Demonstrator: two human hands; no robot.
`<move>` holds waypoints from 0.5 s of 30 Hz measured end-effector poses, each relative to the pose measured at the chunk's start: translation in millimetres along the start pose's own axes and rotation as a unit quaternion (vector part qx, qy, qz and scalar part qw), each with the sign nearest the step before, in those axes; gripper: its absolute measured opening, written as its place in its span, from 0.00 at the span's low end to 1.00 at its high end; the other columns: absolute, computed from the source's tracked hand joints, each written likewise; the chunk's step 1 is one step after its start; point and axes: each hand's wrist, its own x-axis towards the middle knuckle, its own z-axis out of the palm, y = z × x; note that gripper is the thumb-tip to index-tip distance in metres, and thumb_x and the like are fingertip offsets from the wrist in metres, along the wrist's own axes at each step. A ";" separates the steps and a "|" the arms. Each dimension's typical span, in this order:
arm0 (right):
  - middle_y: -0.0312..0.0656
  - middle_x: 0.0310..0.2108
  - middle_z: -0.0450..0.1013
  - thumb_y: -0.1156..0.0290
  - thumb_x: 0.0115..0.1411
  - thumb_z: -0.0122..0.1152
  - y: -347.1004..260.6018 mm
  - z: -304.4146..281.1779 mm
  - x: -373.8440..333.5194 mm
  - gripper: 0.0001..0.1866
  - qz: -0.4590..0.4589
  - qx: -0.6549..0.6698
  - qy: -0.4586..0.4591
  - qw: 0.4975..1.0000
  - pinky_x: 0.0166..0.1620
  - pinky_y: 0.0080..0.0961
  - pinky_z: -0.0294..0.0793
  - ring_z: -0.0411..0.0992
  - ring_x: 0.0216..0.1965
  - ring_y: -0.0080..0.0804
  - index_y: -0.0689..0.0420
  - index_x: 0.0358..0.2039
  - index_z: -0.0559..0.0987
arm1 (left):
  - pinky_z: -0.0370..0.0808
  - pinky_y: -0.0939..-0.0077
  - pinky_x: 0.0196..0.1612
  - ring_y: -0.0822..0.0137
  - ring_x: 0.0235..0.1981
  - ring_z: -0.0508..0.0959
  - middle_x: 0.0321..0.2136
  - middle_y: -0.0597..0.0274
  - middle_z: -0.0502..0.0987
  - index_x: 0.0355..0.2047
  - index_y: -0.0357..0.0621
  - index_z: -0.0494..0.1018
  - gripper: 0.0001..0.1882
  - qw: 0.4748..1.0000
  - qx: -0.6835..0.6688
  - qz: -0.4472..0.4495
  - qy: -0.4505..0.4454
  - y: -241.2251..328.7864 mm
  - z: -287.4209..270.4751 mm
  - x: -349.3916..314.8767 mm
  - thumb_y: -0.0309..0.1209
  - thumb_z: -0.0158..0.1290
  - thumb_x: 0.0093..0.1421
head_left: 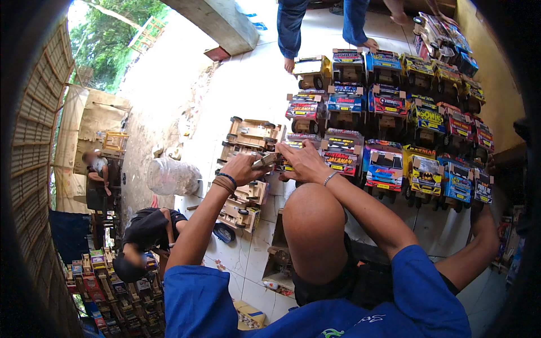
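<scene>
My left hand (239, 169), with a brown band at the wrist, is closed around a short greyish-tan piece (265, 161) whose kind I cannot make out. Close beside it, my right hand (309, 164) has bent fingers over the end of a wooden toy truck (301, 138) at the left of a row; the hand partly hides it. Under and beyond my left hand, an overturned wooden truck body (255, 134) shows its pale underside and black wheels. More such bodies (239, 214) lie nearer me, below my left wrist.
Rows of colourful toy trucks (385, 164) stand to the right. A person in jeans (293, 25) stands barefoot beyond them. Another person's arm (479, 239) reaches in at right. A bent-over person (147, 231) is by more trucks at lower left. A whitish sack (173, 176) lies left.
</scene>
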 end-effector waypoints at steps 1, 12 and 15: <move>0.49 0.63 0.65 0.47 0.53 0.67 0.0 0.2 0.0 0.49 0.000 -0.001 0.000 1.000 0.57 0.46 0.58 0.75 0.51 0.38 0.60 0.67 0.57 | 0.75 0.53 0.32 0.42 0.27 0.80 0.22 0.40 0.78 0.32 0.35 0.78 0.28 1.000 0.003 0.001 0.004 0.3 0.4 0.9 0.55 0.59 0.57; 0.48 0.63 0.66 0.47 0.52 0.68 3.2 4.9 0.6 0.49 -0.004 0.006 0.006 1.000 0.58 0.46 0.58 0.77 0.48 0.38 0.59 0.67 0.58 | 0.76 0.53 0.32 0.43 0.28 0.80 0.24 0.41 0.79 0.35 0.40 0.79 0.26 0.999 0.028 -0.018 -0.017 -12.8 12.2 6.4 0.55 0.57 0.59; 0.48 0.63 0.65 0.46 0.54 0.66 2.8 3.7 0.3 0.47 0.004 -0.005 -0.009 1.000 0.55 0.44 0.58 0.73 0.53 0.36 0.60 0.65 0.60 | 0.76 0.52 0.32 0.43 0.28 0.80 0.24 0.41 0.78 0.35 0.40 0.79 0.26 1.000 0.010 -0.012 -0.007 -12.1 13.5 6.4 0.54 0.58 0.59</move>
